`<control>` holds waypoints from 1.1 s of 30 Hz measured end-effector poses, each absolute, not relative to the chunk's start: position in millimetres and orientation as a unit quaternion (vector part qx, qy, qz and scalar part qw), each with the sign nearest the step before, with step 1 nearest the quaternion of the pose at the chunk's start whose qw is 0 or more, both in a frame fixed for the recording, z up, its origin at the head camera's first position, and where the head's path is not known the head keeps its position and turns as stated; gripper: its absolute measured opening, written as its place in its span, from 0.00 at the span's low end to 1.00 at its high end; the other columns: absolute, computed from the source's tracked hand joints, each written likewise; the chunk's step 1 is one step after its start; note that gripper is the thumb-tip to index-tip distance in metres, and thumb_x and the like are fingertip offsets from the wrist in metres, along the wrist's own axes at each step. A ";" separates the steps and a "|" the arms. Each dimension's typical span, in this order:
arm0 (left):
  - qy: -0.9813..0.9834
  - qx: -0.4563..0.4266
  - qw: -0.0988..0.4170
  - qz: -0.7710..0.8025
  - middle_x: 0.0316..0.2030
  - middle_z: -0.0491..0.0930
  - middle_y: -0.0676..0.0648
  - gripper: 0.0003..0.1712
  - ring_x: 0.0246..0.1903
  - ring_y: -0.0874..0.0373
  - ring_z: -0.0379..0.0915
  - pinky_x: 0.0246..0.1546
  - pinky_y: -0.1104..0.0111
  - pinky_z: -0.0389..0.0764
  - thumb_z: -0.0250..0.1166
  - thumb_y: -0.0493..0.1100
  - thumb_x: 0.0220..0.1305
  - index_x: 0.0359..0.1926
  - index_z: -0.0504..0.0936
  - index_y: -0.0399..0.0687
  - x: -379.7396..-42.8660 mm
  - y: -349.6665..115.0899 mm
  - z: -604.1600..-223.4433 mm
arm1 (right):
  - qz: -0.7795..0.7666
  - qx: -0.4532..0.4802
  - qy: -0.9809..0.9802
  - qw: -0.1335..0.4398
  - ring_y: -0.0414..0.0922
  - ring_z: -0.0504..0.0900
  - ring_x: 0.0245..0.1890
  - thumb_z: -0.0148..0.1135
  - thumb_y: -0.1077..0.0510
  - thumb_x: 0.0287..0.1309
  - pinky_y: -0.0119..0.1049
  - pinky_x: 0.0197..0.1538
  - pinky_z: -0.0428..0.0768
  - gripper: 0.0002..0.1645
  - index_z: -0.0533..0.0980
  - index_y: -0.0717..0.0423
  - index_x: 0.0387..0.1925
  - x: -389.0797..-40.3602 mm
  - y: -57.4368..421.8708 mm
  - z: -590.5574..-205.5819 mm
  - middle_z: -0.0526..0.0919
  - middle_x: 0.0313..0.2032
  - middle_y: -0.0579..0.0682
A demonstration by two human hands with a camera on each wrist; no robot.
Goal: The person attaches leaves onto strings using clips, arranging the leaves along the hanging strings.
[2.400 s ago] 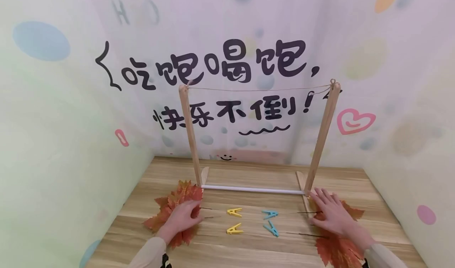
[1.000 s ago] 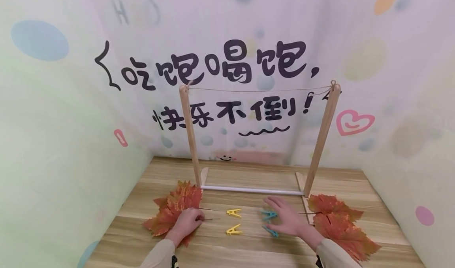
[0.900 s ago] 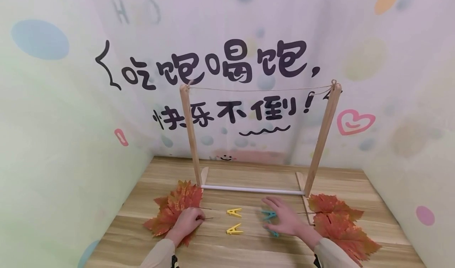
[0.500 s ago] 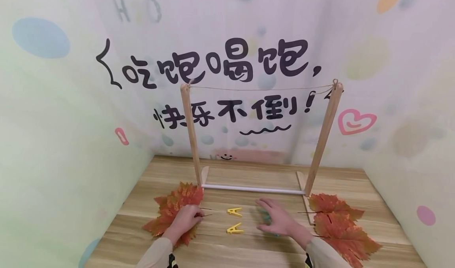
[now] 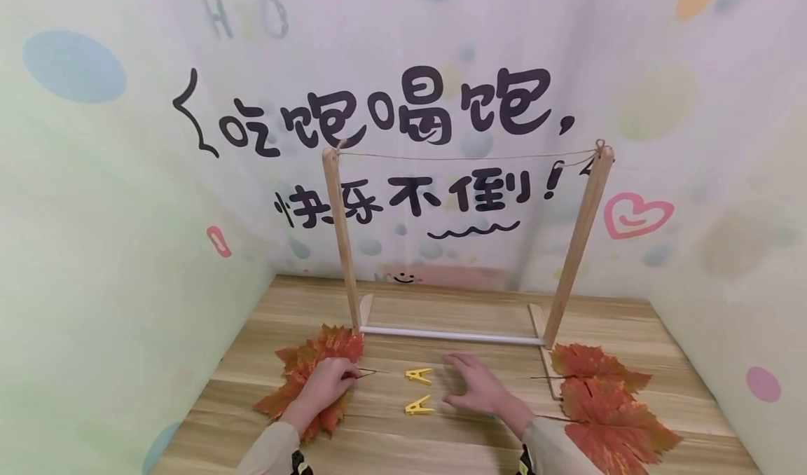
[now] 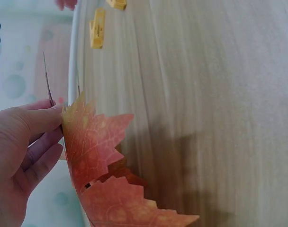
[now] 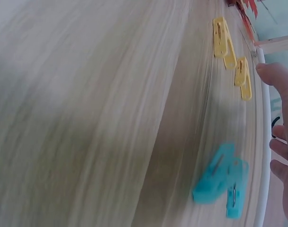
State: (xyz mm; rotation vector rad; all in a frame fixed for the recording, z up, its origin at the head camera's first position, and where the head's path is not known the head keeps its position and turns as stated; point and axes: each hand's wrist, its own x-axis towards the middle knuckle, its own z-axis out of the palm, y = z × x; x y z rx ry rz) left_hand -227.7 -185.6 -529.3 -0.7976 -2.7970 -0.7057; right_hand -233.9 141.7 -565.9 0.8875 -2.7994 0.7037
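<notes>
My left hand pinches the thin stem of an orange-red maple leaf between thumb and fingertips, at the left of the table. Another maple leaf lies behind it, partly hidden. Right of the stems, two yellow clothespins lie one in front of the other. My right hand hovers just right of them, fingers spread, holding nothing. Under it are two blue clothespins, almost wholly covered by the hand and forearm in the head view.
Behind the hands stands a wooden frame with a left post and a right post. A string joins their tops, a white rod their feet. Two more maple leaves lie at the right. A printed curtain closes the back.
My right hand left the right-hand leaves and moved left past the blue clothespins toward the yellow ones. My left hand went from lying over the left leaves to pinching a stem.
</notes>
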 end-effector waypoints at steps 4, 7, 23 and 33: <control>-0.930 -0.264 0.087 -0.242 0.26 0.81 0.52 0.05 0.28 0.63 0.76 0.32 0.67 0.78 0.68 0.32 0.48 0.28 0.84 0.44 -226.5 -186.0 -527.8 | 0.239 0.290 -0.925 0.055 0.55 0.70 0.55 0.69 0.45 0.41 0.51 0.55 0.69 0.43 0.66 0.59 0.58 -234.8 134.3 -568.0 0.72 0.55 0.58; -0.928 -0.264 0.091 -0.245 0.26 0.81 0.52 0.05 0.28 0.63 0.76 0.31 0.68 0.78 0.68 0.31 0.47 0.28 0.84 0.44 -226.0 -186.2 -527.7 | 0.254 0.289 -0.922 0.049 0.56 0.70 0.55 0.67 0.47 0.44 0.51 0.56 0.69 0.40 0.66 0.61 0.58 -235.2 129.4 -569.7 0.72 0.54 0.60; -0.923 -0.273 0.105 -0.248 0.24 0.81 0.54 0.05 0.25 0.66 0.74 0.28 0.71 0.77 0.69 0.32 0.46 0.27 0.84 0.45 -221.8 -183.7 -522.8 | 0.298 0.260 -0.917 0.055 0.57 0.73 0.50 0.66 0.55 0.49 0.51 0.53 0.71 0.28 0.72 0.67 0.50 -244.3 108.9 -586.4 0.76 0.48 0.62; -0.929 -0.259 0.083 -0.252 0.25 0.81 0.54 0.06 0.27 0.66 0.75 0.30 0.71 0.78 0.68 0.32 0.47 0.28 0.85 0.45 -219.9 -185.0 -520.7 | 0.301 0.236 -0.922 0.064 0.55 0.75 0.47 0.67 0.57 0.47 0.48 0.50 0.73 0.24 0.74 0.66 0.46 -245.2 94.5 -591.7 0.77 0.45 0.58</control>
